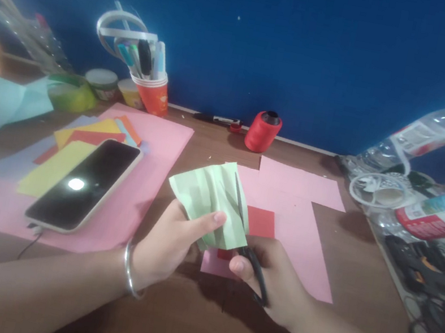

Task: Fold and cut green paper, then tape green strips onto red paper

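Note:
My left hand [176,233] pinches a creased piece of light green paper [209,193], its thumb lying on top and its fingers hidden beneath. My right hand [272,273] grips black-handled scissors [256,273]. One blade shows along the right part of the green paper, while the other is hidden behind it. Below the hands, pink paper sheets [301,232] lie on the brown table, with a red paper piece [262,222] on top, partly covered by the green paper and my right hand.
At left, a phone [88,183] with a cable rests on coloured papers and a pink sheet [166,145]. Behind stand a red cup of pens [151,94] and a red thread spool [263,132]. Plastic bottles [422,133] lean at right. A blue wall [312,50] closes off the back.

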### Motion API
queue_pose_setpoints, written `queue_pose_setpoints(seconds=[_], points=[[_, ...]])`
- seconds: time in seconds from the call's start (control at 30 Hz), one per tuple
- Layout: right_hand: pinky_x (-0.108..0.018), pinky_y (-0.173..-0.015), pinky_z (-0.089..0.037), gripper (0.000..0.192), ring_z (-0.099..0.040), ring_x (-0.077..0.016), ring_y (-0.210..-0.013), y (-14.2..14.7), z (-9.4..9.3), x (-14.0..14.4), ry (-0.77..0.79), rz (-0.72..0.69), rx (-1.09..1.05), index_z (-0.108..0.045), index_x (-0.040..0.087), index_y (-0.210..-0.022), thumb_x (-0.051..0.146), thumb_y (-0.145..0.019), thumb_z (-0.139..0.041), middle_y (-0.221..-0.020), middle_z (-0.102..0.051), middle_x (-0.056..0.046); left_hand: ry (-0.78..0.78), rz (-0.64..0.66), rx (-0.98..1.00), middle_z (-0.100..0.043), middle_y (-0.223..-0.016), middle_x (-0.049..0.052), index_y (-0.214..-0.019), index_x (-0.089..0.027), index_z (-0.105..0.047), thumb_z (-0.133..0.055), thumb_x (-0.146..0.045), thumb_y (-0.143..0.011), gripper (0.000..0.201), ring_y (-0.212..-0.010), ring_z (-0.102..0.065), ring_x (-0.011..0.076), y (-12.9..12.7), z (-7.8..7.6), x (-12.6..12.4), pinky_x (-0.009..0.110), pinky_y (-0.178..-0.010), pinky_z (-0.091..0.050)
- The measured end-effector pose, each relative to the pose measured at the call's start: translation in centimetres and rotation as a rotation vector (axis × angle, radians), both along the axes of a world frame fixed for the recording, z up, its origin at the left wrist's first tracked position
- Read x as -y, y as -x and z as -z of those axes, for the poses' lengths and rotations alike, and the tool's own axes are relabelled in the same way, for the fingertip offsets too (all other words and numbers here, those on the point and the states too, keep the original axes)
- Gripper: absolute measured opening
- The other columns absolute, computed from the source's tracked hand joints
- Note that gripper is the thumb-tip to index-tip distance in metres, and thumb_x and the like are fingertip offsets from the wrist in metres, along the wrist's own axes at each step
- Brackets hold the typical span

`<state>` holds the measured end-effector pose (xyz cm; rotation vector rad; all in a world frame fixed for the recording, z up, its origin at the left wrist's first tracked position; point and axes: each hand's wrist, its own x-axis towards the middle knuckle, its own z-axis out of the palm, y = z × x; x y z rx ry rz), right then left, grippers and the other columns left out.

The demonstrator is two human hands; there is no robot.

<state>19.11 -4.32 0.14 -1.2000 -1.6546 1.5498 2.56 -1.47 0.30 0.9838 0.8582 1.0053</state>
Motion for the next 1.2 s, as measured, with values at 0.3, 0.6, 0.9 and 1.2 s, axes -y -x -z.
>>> queue_pose_setpoints(seconds=[0.3, 0.6, 0.9, 1.2], points=[[-0.026, -0.054, -0.037, 0.046, -0.047, -0.0168, -0.06, 0.01, 0.02, -0.01, -0.018, 0.031, 0.023, -0.058, 0.014, -0.07, 0.059, -0.074, -0.05, -0.058, -0.048, -0.001, 0.03, 0.012, 0.011, -0.066, -0.098, 0.006, -0.107, -0.018, -0.058, -0.058, -0.024, -0.078, 0.029, -0.086, -0.062, 0.0201, -0.28, -0.23, 0.18, 0.033, -0.076, -0.05], [-0.026, -0.054, -0.037, 0.038, -0.049, -0.0154, -0.059, 0.14, 0.15, 0.09, -0.017, 0.03, -0.035, -0.058, 0.014, -0.073, 0.051, -0.078, -0.051, -0.06, -0.051, -0.001, 0.04, 0.051, 0.0, -0.067, -0.085, 0.002, -0.099, -0.02, -0.059, -0.058, -0.024, -0.079, 0.021, -0.067, -0.061, 0.0127, 0.01, -0.2, 0.26, 0.025, -0.065, -0.05], [-0.027, -0.053, -0.039, 0.049, -0.051, -0.0173, -0.058, 0.06, -0.11, 0.01, -0.031, 0.048, 0.041, -0.06, 0.013, -0.067, 0.061, -0.072, -0.051, -0.056, -0.053, -0.002, 0.029, 0.045, -0.007, -0.067, -0.082, 0.002, -0.094, -0.019, -0.061, -0.058, -0.025, -0.078, 0.017, -0.063, -0.06, 0.0118, -0.02, -0.23, 0.21, 0.025, -0.063, -0.049], [-0.026, -0.052, -0.038, 0.045, -0.05, -0.017, -0.059, -0.03, -0.04, -0.08, -0.018, 0.053, 0.07, -0.057, 0.014, -0.065, 0.058, -0.073, -0.052, -0.056, -0.051, -0.001, 0.026, 0.042, 0.049, -0.067, -0.092, 0.004, -0.103, -0.019, -0.059, -0.056, -0.022, -0.08, 0.023, -0.08, -0.063, 0.0175, -0.26, -0.25, 0.28, 0.029, -0.071, -0.049]])
